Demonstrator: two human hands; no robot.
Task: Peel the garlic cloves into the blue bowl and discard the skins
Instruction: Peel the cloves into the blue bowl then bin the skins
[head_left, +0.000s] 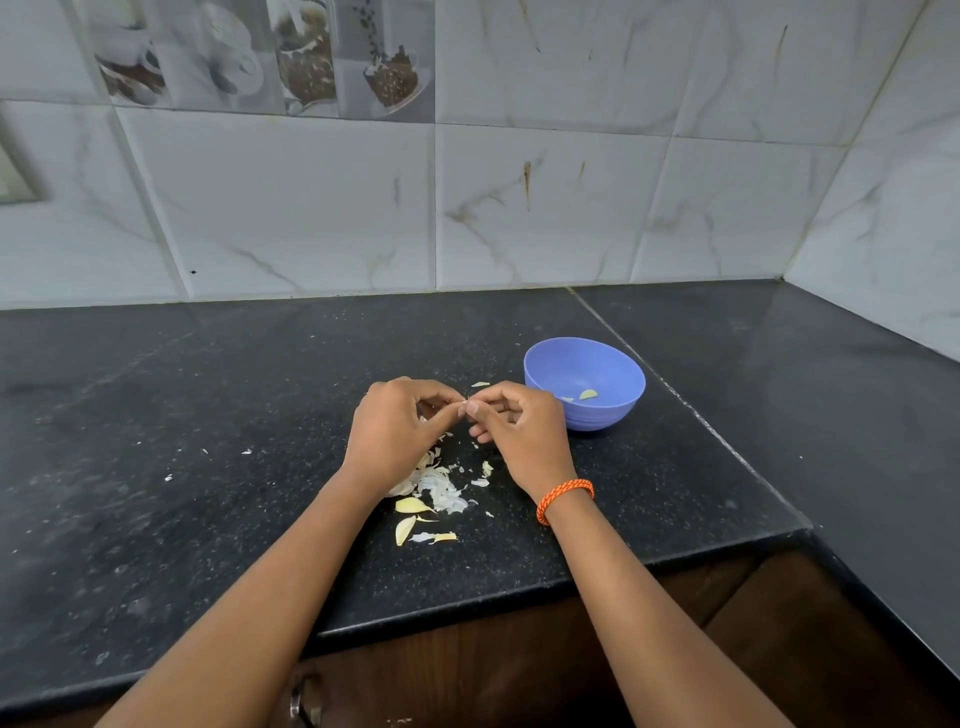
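Note:
My left hand (397, 434) and my right hand (519, 428) meet fingertip to fingertip above the black counter, pinching a small garlic clove (466, 402) that is mostly hidden between them. The blue bowl (584, 382) stands just right of my right hand, with a peeled clove (588, 395) and a small scrap inside. Below my hands lies a pile of white garlic skins (441, 486). Yellowish cloves (410, 505) lie at the pile's near side.
The black granite counter (208, 467) runs to a tiled wall at the back and turns a corner on the right. Its front edge is near my forearms, above wooden cabinet doors (727, 623). Tiny skin flecks (247, 451) dot the counter to the left.

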